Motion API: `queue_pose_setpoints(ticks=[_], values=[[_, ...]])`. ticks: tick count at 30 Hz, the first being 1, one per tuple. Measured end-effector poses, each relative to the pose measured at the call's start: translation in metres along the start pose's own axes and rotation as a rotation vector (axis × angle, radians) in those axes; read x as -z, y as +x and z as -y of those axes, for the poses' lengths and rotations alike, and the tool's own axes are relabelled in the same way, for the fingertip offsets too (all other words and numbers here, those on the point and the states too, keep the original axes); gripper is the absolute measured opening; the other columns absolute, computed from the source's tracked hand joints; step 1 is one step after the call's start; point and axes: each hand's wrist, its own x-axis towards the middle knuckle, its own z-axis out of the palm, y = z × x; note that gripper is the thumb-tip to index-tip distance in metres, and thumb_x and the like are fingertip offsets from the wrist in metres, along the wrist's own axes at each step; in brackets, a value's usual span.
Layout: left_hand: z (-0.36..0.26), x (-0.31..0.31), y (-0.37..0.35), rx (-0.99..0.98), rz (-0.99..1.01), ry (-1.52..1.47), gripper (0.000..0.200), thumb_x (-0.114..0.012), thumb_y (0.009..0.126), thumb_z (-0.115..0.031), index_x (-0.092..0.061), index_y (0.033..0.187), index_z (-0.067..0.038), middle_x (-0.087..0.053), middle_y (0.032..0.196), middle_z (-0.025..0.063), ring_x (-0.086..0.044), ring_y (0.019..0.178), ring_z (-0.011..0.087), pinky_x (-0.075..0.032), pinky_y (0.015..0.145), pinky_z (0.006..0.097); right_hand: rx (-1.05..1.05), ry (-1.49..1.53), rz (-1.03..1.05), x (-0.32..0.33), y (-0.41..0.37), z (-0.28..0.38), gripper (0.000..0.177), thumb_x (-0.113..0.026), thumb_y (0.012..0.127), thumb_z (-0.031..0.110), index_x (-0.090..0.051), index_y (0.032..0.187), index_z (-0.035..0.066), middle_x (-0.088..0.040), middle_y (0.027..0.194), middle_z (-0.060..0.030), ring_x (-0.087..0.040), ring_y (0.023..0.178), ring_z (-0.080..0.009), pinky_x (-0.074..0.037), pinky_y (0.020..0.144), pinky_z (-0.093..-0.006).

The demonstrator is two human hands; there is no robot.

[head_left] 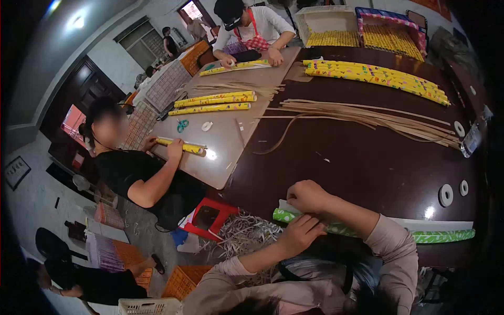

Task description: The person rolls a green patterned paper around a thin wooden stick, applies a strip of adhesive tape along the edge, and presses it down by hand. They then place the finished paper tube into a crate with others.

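A long green patterned paper roll (443,235) with a white strip along its far side lies along the table edge in front of me. My left hand (302,234) is closed over the roll near its left end, fingers bent together on it. Just beyond, my right hand (308,196) is curled with its fingers turned down beside the white strip at that end. What its fingertips pinch is hidden. My right forearm crosses over the middle of the roll.
Tape rolls (445,195) and a plastic bottle (472,139) stand at the right. Thin brown strips (362,114) and yellow rolls (375,76) lie farther back. Two co-workers handle yellow rolls at the lighter table (215,163). A red stool (211,216) and paper scraps are on the floor.
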Motion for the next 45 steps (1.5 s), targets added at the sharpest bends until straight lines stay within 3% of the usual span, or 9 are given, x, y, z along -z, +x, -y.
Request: queue_pose_setpoints(ticks=[8, 18, 26, 29, 33, 37, 39, 42, 45], values=[[-0.002, -0.006, -0.004, 0.0, -0.052, 0.004, 0.031, -0.073, 0.081, -0.016, -0.064, 0.106, 0.0, -0.06, 0.101, 0.0107, -0.058, 0.099, 0.0274, -0.05, 0.085, 0.0401, 0.199, 0.304, -0.138, -0.008, -0.006, -0.001, 0.024, -0.068, 0.079, 0.011, -0.065, 0.101, 0.002, -0.069, 0.08, -0.0152, -0.068, 0.074, -0.0313, -0.054, 0.068, -0.0398], [-0.005, -0.006, 0.013, 0.031, -0.034, -0.014, 0.03, -0.072, 0.081, -0.013, -0.063, 0.106, 0.0, -0.061, 0.105, 0.012, -0.059, 0.101, 0.0283, -0.049, 0.088, 0.0394, 0.171, 0.355, -0.04, 0.002, -0.004, -0.012, 0.018, -0.069, 0.08, 0.013, -0.069, 0.096, 0.005, -0.068, 0.078, -0.0129, -0.067, 0.075, -0.0296, -0.052, 0.069, -0.0383], [0.006, 0.001, 0.011, -0.017, -0.008, -0.058, 0.034, -0.073, 0.08, -0.017, -0.063, 0.106, 0.002, -0.062, 0.102, 0.0122, -0.06, 0.098, 0.0295, -0.049, 0.089, 0.0418, 0.187, 0.364, -0.1, -0.005, -0.005, -0.017, 0.018, -0.067, 0.083, 0.011, -0.072, 0.099, 0.004, -0.071, 0.094, -0.0164, -0.069, 0.085, -0.0309, -0.054, 0.077, -0.0407], [0.013, 0.018, 0.008, 0.054, 0.028, 0.0, 0.034, -0.073, 0.081, -0.021, -0.063, 0.103, 0.003, -0.062, 0.098, 0.0124, -0.06, 0.096, 0.0301, -0.05, 0.085, 0.0421, 0.08, 0.372, -0.024, 0.0, -0.007, -0.013, 0.019, -0.067, 0.083, 0.012, -0.072, 0.099, 0.004, -0.071, 0.093, -0.0161, -0.067, 0.088, -0.031, -0.053, 0.08, -0.041], [0.038, 0.025, -0.013, 0.18, -0.143, 0.129, 0.021, -0.066, 0.087, -0.018, -0.066, 0.097, 0.001, -0.065, 0.095, 0.014, -0.06, 0.094, 0.0304, -0.046, 0.084, 0.0443, 0.16, 0.167, -0.097, 0.009, -0.014, -0.003, 0.019, -0.067, 0.083, 0.012, -0.072, 0.099, 0.004, -0.07, 0.093, -0.0167, -0.065, 0.092, -0.0313, -0.052, 0.082, -0.0417], [0.045, 0.026, -0.014, 0.502, -0.294, 0.155, 0.013, -0.063, 0.091, -0.014, -0.067, 0.095, -0.002, -0.067, 0.094, 0.0095, -0.06, 0.093, 0.0297, -0.043, 0.088, 0.043, 0.183, 0.197, -0.119, 0.0, -0.01, -0.008, 0.021, -0.068, 0.082, 0.013, -0.071, 0.102, 0.004, -0.068, 0.092, -0.0176, -0.063, 0.093, -0.0318, -0.051, 0.081, -0.0424], [0.047, 0.022, -0.014, 0.807, -0.282, -0.055, 0.018, -0.059, 0.093, -0.007, -0.062, 0.108, 0.0, -0.064, 0.096, 0.0098, -0.06, 0.093, 0.0244, -0.045, 0.089, 0.0376, 0.19, 0.207, -0.151, -0.001, -0.01, -0.007, 0.023, -0.069, 0.082, 0.013, -0.07, 0.103, 0.004, -0.068, 0.091, -0.0178, -0.064, 0.092, -0.0324, -0.051, 0.079, -0.0427], [0.052, 0.009, -0.017, 0.834, -0.398, -0.37, 0.035, -0.059, 0.09, -0.001, -0.049, 0.123, -0.001, -0.061, 0.095, 0.0075, -0.058, 0.092, 0.0179, -0.044, 0.089, 0.0322, 0.154, 0.382, -0.179, 0.0, -0.012, -0.006, 0.025, -0.071, 0.081, 0.014, -0.069, 0.104, 0.004, -0.067, 0.09, -0.0182, -0.064, 0.088, -0.0336, -0.051, 0.075, -0.0433], [0.055, 0.008, -0.021, 0.861, -0.311, -0.308, 0.046, -0.058, 0.087, 0.005, -0.04, 0.129, -0.002, -0.059, 0.093, 0.0067, -0.057, 0.091, 0.0137, -0.044, 0.088, 0.0286, 0.153, 0.332, -0.138, 0.002, -0.013, -0.004, 0.023, -0.071, 0.083, 0.018, -0.067, 0.102, 0.006, -0.067, 0.088, -0.0133, -0.065, 0.086, -0.0267, -0.052, 0.078, -0.0374]])
